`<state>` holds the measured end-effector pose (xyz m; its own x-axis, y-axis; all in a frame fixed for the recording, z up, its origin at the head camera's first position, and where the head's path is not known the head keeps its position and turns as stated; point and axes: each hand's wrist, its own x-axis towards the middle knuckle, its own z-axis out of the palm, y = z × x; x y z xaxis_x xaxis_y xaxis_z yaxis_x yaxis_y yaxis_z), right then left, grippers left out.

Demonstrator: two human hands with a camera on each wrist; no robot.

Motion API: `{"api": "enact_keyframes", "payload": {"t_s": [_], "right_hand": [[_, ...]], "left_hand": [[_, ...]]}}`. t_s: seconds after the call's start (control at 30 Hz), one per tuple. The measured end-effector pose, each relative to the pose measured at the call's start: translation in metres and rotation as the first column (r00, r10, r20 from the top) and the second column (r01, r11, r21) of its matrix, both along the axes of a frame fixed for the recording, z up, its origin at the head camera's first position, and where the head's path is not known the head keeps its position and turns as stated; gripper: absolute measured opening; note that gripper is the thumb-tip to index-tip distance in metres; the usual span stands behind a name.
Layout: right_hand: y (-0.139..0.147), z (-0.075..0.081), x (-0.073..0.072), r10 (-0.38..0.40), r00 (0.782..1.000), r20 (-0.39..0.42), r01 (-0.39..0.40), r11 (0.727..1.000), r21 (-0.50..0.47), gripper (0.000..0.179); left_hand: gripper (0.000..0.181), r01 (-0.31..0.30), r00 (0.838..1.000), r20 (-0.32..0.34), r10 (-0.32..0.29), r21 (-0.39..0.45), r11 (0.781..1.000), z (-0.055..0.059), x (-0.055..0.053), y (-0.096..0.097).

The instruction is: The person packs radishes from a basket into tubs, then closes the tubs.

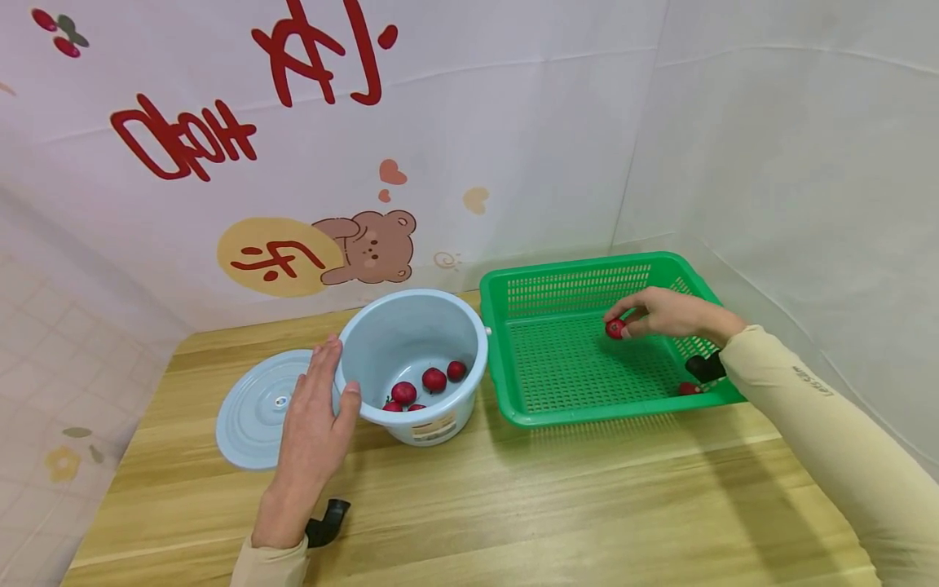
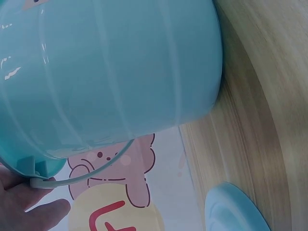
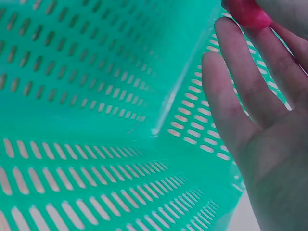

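In the head view, my right hand [image 1: 663,314] pinches a small round red fruit [image 1: 614,328] between thumb and fingertips, over the green basket [image 1: 579,416]. The same fruit [image 3: 250,14] shows at the top of the right wrist view, partly hidden by the thumb. Another red fruit [image 1: 688,389] lies in the basket's near right corner. My left hand [image 1: 315,424], fingers straight, rests against the left rim of the light blue bucket [image 1: 433,428]. Several red fruits [image 1: 434,380] lie at the bottom of that bucket.
A light blue lid [image 1: 253,412] lies on the wooden table [image 1: 513,505], left of the bucket and partly behind my left hand. The bucket's handle [image 2: 91,177] hangs down its far side. A printed cloth wall [image 1: 513,122] stands behind, with a plain one at right.
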<state>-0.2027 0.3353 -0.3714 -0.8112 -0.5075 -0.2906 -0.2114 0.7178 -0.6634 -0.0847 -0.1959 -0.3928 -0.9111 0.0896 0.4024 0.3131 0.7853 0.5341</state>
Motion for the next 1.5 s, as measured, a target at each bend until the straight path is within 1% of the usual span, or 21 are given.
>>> {"api": "enact_keyframes", "payload": {"t_s": [0.2, 0.37, 0.5, 0.73, 0.9, 1.1, 1.5], "right_hand": [[-0.005, 0.017, 0.006, -0.025, 0.997, -0.077, 0.025, 1.0, 0.001, 0.036], [-0.011, 0.033, 0.013, -0.047, 0.986, -0.159, 0.047, 0.999, 0.001, 0.033], [-0.014, 0.044, 0.02, -0.068, 0.98, -0.189, 0.064, 0.998, -0.027, 0.034], [-0.023, 0.058, 0.032, -0.124, 0.972, -0.202, 0.1, 0.987, -0.124, 0.034], [-0.032, 0.065, 0.04, -0.14, 0.964, -0.227, 0.1, 0.979, -0.177, 0.032], [-0.049, 0.073, 0.053, -0.145, 0.954, -0.264, 0.08, 0.967, -0.24, 0.029], [-0.085, 0.08, 0.074, -0.17, 0.936, -0.309, 0.055, 0.936, -0.348, 0.03]], "left_hand": [[0.057, 0.004, 1.0, -0.007, -0.004, 0.013, 1.0, 0.0, 0.0, -0.001], [0.058, 0.004, 1.0, -0.005, -0.004, 0.015, 1.0, 0.0, 0.0, -0.001], [0.058, 0.005, 1.0, 0.002, -0.005, 0.013, 1.0, 0.0, 0.0, -0.001], [0.058, 0.004, 1.0, -0.001, -0.004, 0.012, 1.0, -0.001, -0.001, -0.001], [0.058, 0.002, 1.0, 0.005, -0.002, 0.013, 1.0, -0.001, -0.001, -0.001], [0.059, 0.004, 1.0, 0.002, -0.004, 0.019, 1.0, -0.001, -0.001, -0.001], [0.058, 0.0, 1.0, -0.001, 0.0, 0.022, 1.0, -0.002, -0.001, 0.0]]}}
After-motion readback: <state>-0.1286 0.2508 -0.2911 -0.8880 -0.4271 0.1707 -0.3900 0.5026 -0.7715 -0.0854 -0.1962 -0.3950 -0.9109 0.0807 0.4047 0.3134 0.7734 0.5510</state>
